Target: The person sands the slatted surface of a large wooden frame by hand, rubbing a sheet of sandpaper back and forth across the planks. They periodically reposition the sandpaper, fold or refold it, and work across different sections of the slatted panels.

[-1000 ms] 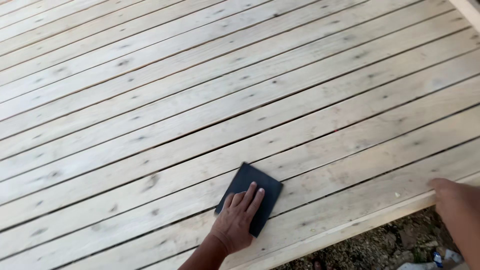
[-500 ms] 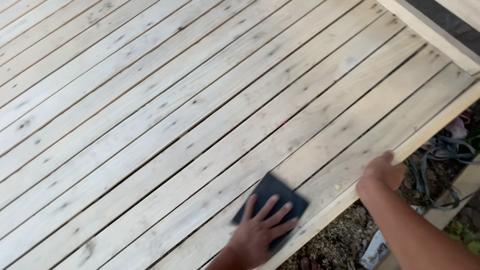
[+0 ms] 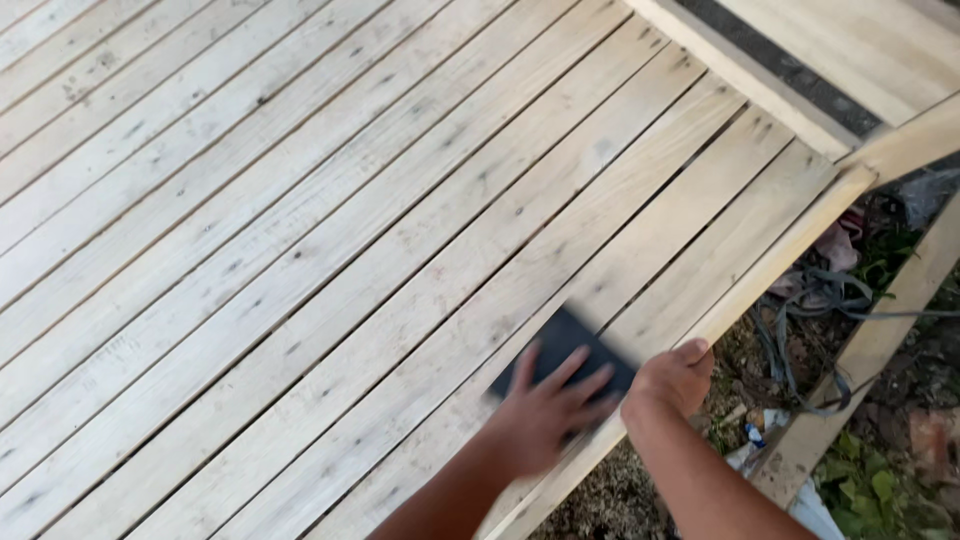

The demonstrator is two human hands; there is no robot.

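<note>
Two hands work: left hand, fingers spread flat on the dark pad; right hand curled over the deck edge at 4 o'clock. Even pressure along the grain seems best.

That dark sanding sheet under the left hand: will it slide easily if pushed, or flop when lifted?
The dark sanding sheet lies flat under the left hand's spread fingers, so it looks thin and probably bends when lifted. It likely drags on the rough wooden boards rather than slipping. It seems light.
</note>
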